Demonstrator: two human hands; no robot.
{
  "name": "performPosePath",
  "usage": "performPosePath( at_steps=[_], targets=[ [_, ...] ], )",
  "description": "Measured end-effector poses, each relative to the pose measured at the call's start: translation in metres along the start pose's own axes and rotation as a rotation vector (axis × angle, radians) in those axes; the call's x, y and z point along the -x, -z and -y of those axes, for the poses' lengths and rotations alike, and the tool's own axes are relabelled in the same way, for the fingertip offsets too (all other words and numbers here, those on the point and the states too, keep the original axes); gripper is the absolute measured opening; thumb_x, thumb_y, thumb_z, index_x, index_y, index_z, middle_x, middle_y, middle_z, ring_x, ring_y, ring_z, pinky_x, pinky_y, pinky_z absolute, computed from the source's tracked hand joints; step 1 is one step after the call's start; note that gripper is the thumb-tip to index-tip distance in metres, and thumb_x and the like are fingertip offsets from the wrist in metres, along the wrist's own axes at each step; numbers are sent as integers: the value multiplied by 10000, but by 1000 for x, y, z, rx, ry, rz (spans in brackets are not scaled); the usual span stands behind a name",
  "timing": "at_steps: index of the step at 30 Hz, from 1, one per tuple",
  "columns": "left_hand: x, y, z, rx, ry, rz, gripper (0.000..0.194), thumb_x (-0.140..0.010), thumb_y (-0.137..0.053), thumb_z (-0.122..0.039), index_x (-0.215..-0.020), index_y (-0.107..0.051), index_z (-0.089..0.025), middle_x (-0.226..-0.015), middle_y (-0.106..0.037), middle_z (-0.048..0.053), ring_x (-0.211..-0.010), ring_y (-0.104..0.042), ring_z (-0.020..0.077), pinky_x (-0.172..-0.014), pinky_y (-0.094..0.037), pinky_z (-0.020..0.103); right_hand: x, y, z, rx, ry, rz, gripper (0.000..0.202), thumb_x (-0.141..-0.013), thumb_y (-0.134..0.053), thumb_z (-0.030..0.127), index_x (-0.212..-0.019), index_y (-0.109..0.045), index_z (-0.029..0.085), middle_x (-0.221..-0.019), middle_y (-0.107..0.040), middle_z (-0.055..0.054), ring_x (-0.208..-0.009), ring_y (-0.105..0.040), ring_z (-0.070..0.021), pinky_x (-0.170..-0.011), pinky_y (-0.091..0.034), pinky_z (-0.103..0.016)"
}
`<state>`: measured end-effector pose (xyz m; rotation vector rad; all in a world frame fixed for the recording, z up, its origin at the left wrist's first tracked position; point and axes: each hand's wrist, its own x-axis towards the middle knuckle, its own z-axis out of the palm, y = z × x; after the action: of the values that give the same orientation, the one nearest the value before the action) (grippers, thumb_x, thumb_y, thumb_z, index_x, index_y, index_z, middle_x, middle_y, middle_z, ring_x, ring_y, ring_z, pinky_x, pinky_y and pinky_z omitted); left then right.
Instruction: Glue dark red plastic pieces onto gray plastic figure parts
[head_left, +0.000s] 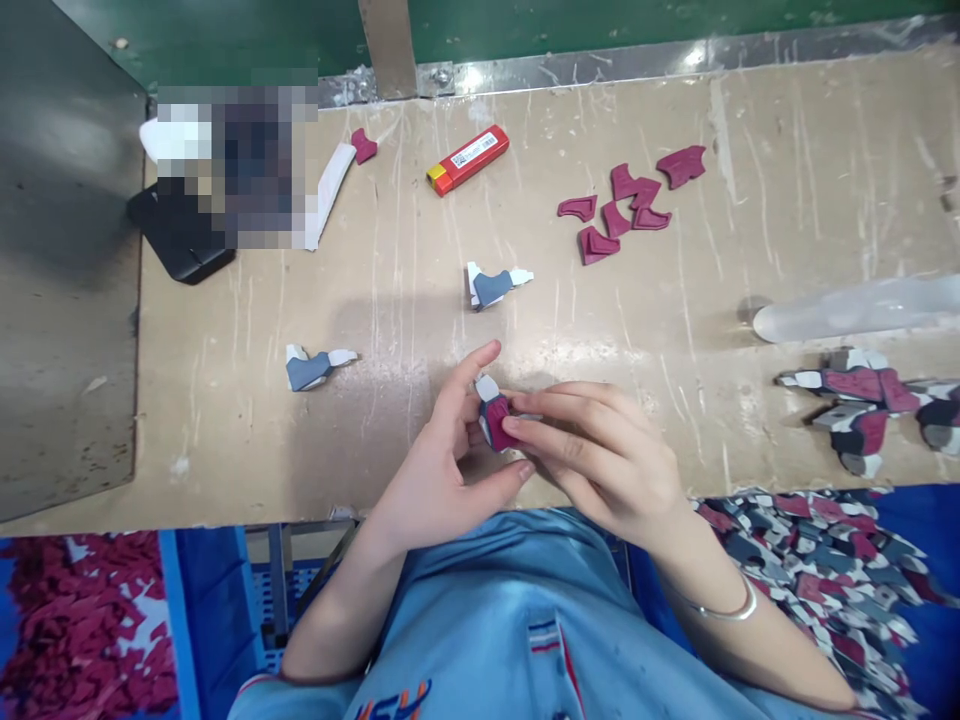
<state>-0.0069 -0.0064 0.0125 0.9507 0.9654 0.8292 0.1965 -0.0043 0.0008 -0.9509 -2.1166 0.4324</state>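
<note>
Between my two hands, above the front of the bench, is a small plastic piece (495,420) with a maroon panel, dark edging and a light grey end. My left hand (450,460) is curled around its left side, forefinger raised and thumb below. The fingers of my right hand (607,450) press on the maroon panel from the right. Beyond my hands lies a grey-and-white plastic piece (493,287) without a maroon panel. A similar grey-and-white piece (311,369) rests further left.
Loose maroon panels (616,218) lie at the back right, near a red-and-yellow box (469,160). Several assembled pieces (862,395) sit at the right below a translucent tube (862,308). Blue bins hold maroon parts (90,620) at left and mixed pieces (825,570) at right.
</note>
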Motion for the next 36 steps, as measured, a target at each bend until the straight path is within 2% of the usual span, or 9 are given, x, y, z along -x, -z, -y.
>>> performPosePath(
  at_steps=[4, 9, 13, 17, 20, 27, 30, 36],
  targets=[
    [0, 5, -2, 99, -5, 16, 810, -985, -827, -408, -1687, -430, -328, -1127, -812, 58, -1056, -798, 230, -995, -648, 357, -3, -4, 5, -80, -54, -51, 410, -1028, -635, 82, -1390, -739, 243, -1264, -841, -89, -1198, -768, -264, -1034, -665, -452],
    [-2, 7, -5, 144, 16, 1, 795, -971, -854, -385, -1664, -483, -270, -1070, -838, 53, -1004, -819, 220, -998, -649, 351, -5, -9, 7, -192, -144, -111, 548, -1007, -690, 75, -1504, -628, 298, -1223, -858, -55, -1168, -785, -253, -997, -680, -415],
    [-2, 6, -7, 166, 43, -8, 656, -958, -867, -361, -1541, -600, -222, -1171, -851, 85, -1052, -834, 231, -1005, -659, 342, -7, -11, 5, -229, -145, -157, 478, -995, -712, 57, -1406, -646, 293, -1168, -867, -41, -1084, -795, -233, -936, -694, -385],
    [-4, 6, -6, 138, 21, -9, 552, -962, -848, -357, -1450, -648, -193, -1203, -854, 106, -1164, -825, 272, -1030, -659, 359, -13, -9, 5, -209, -124, -140, 349, -1014, -706, 86, -1297, -664, 286, -1090, -864, -35, -1013, -819, -235, -873, -714, -394],
    [-7, 6, -6, 101, 7, -7, 485, -955, -826, -337, -1385, -664, -184, -1154, -860, 100, -1099, -841, 268, -996, -669, 367, -15, -8, 7, -187, -95, -127, 304, -1023, -694, 90, -1251, -677, 290, -1073, -863, -34, -989, -834, -236, -847, -727, -395],
    [-10, 4, -8, 21, -2, -53, 467, -848, -802, -211, -1292, -657, -187, -992, -845, 55, -952, -837, 238, -839, -657, 320, -9, -15, 9, -255, -97, -150, 399, -984, -697, 30, -1293, -660, 279, -1114, -858, -43, -1048, -809, -236, -880, -720, -386],
    [-9, 6, -6, 0, -5, -64, 448, -841, -798, -211, -1268, -663, -200, -983, -833, 44, -937, -826, 229, -825, -656, 320, -8, -16, 9, -266, -111, -156, 421, -972, -703, 16, -1289, -661, 291, -1113, -855, -32, -1057, -802, -229, -880, -715, -374],
    [-8, 11, -2, 14, -17, -32, 399, -867, -845, -264, -1234, -704, -195, -1014, -841, 61, -952, -822, 225, -829, -645, 296, -11, -14, 8, -288, -104, -160, 337, -993, -694, 27, -1226, -660, 268, -1059, -850, -33, -1016, -798, -220, -867, -717, -361]
  ],
)
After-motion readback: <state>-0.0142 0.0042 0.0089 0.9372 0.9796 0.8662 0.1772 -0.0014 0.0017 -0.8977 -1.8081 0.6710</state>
